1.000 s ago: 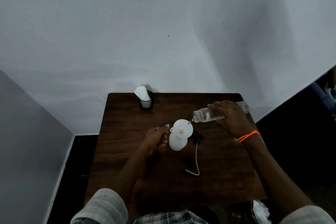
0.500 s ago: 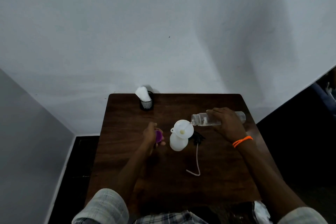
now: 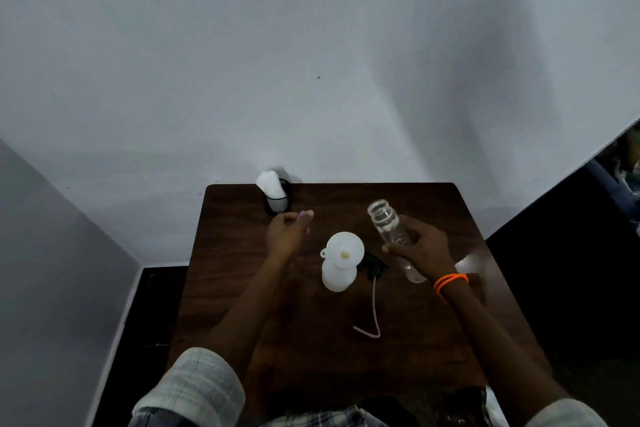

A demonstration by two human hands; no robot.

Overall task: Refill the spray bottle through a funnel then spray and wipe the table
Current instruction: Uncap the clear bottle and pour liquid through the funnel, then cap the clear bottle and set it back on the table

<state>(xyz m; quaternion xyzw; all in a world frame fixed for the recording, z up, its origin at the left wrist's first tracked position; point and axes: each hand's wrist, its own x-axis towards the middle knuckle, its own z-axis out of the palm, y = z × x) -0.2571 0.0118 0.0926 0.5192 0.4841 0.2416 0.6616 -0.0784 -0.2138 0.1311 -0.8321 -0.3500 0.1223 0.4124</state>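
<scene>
r hand (image 3: 420,246) grips clear bottle (image 3: 388,225) mouth-up, prob. to stop flow. l hand (image 3: 287,230) pinches purple cap (image 3: 304,216). funnel (image 3: 345,249) seated in spray bottle (image 3: 337,276) for refill.

We are seeing the refill things gathered mid-table.

A white plastic spray bottle (image 3: 338,274) is standing upright with a white round funnel (image 3: 345,249) sitting in its neck; its black trigger sprayer head with white dip tube (image 3: 373,282) is lying just right, and a clear uncapped water bottle (image 3: 390,231) is tilting upward beyond.

Dim room, pale grey walls (image 3: 311,62), perhaps dark floor (image 3: 156,305).
</scene>
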